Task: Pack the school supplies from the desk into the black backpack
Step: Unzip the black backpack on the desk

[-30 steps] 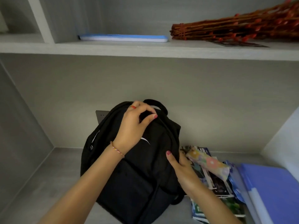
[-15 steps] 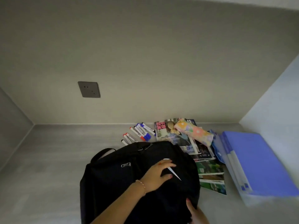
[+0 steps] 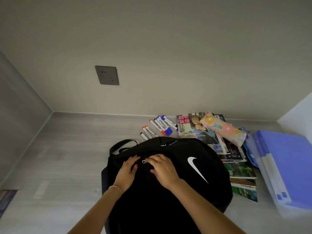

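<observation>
On desk (image 3: 70, 149): one backpack (image 3: 177, 191), both hands pinching zipper (image 3: 144, 161); seven markers (image 3: 158, 127).

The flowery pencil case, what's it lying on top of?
The flowery pencil case lies across a spread of magazines, covering part of the top cover and of a darker one behind. What print sits beneath it is hidden. It does not touch the markers.
</observation>
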